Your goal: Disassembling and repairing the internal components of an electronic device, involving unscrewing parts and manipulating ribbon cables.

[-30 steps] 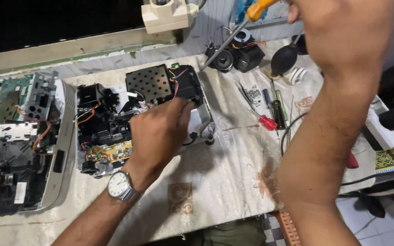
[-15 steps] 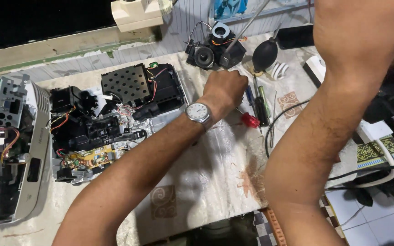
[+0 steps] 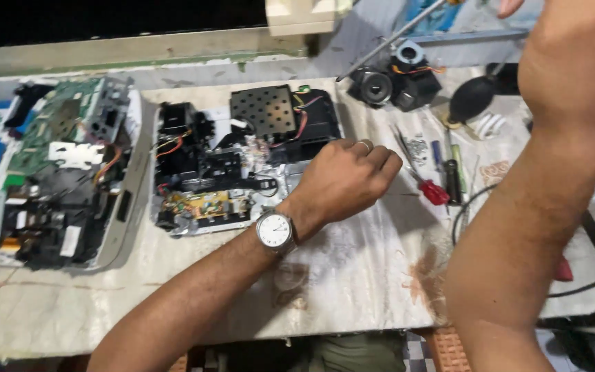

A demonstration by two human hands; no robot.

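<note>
Pale, stained cloth-covered tabletop (image 3: 352,275) under everything; worn, slightly wrinkled, matte.

My left grip (image 3: 346,180): fingers curled into a loose fist, knuckles up, resting on the cloth. Can't tell whether anything small is tucked inside. Silver round-faced wristwatch (image 3: 275,230) on that wrist.

Touching the left grip's far-left side: the opened black projector chassis with perforated metal plate and exposed wiring (image 3: 242,158). Judged heavy-ish and stiff in the frame, but fragile on top, with thin red and orange wires, a small yellow-green board, brittle plastic clips. Best taken by the outer metal rim or base tray, never by wires or the perforated plate.

Well left of that grip: a second stripped grey unit with a green circuit board (image 3: 63,172), same handling caution.

My right grip (image 3: 573,62): raised high, near the lens, mostly seen as forearm and back of hand; it seems to hold a long thin metal shaft (image 3: 387,43) that slants down toward the tabletop, though the fingers are cut off, so closure is uncertain.

Below the right grip: two black cylindrical lens blocks (image 3: 394,84), dense, glass-faced. Black rubber bulb blower (image 3: 473,100), soft.

Just right of the left grip: red-handled small screwdriver (image 3: 430,189) and slim dark tools, light, apt to roll.
</note>
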